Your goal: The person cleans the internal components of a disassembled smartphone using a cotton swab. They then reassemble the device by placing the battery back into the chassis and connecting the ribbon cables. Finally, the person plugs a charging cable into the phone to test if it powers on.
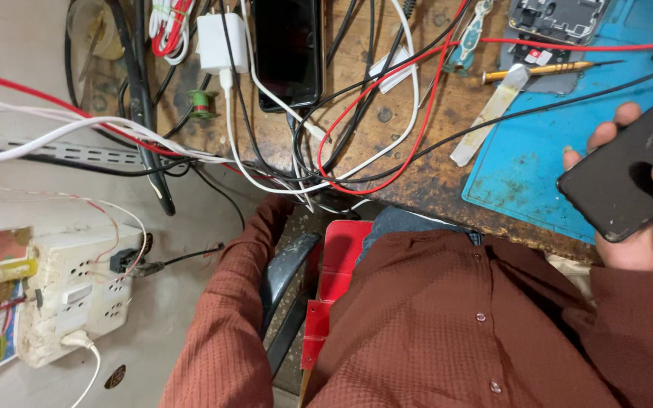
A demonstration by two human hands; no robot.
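My right hand point(648, 238) is at the right edge and grips a black phone point(617, 185), thumb on its dark face and fingertips curled around its far edge. The phone hovers over the near right part of a blue work mat point(523, 162). My left sleeve point(228, 317) reaches up to the wooden bench's front edge, where it ends beneath a tangle of red, black and white cables point(357, 162). The left hand itself is hidden.
A second black phone point(289, 53) and a white charger point(222, 41) lie at the bench's back. A yellow-handled screwdriver point(538, 70) and an opened phone body point(557, 19) sit at the mat's top. A white power strip point(77, 291) lies at the left, a red seat point(334, 276) below.
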